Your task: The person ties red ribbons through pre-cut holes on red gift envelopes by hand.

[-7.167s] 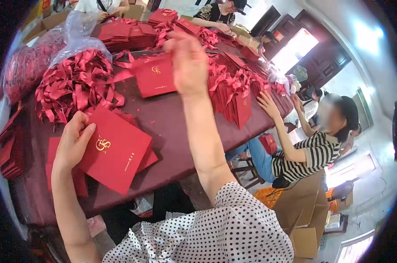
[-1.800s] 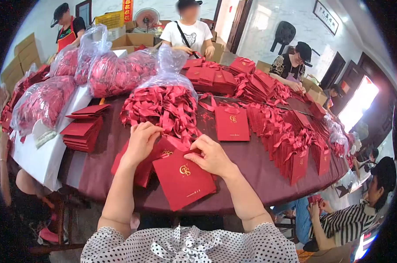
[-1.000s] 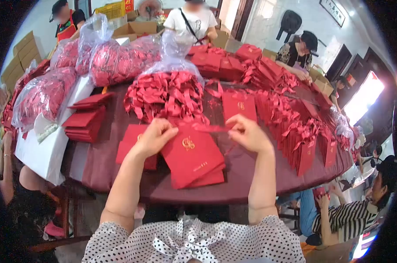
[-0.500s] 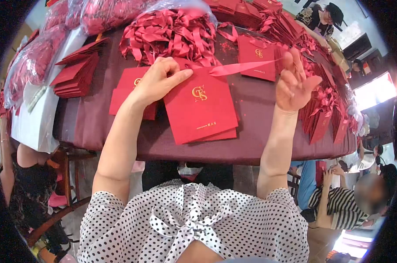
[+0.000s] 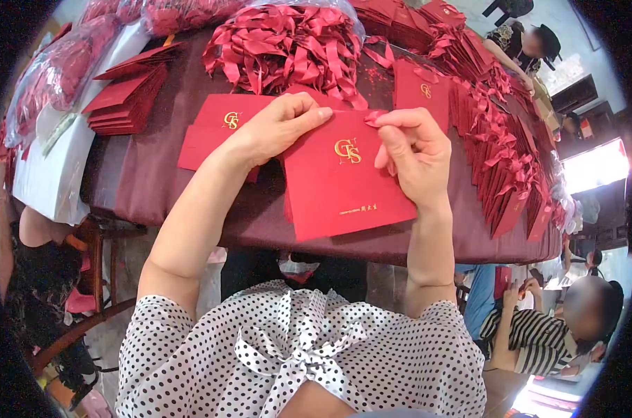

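Note:
A red paper gift bag [image 5: 344, 187] with a gold monogram lies flat in front of me, slightly tilted. My left hand [image 5: 277, 130] is closed on its top edge, thumb on the front. At the top right of the bag, my right hand [image 5: 422, 153] pinches a short bit of red ribbon [image 5: 374, 118] between thumb and forefinger. To the left, partly under my left forearm, lie more red bags [image 5: 208, 132]. Just beyond the bag rises a big heap of loose red ribbons [image 5: 281, 52].
Bags with ribbons [image 5: 497, 171] stand in rows along the right side of the dark red tablecloth [image 5: 323, 247]. A fanned stack of bags [image 5: 127, 97] lies at left beside a white box [image 5: 51, 184]. Several people are around, including one in a striped shirt [image 5: 539, 338].
My right hand has come left and down to the bag's top right corner. The ribbon, stretched out long before, now shows only as a short piece at its fingers.

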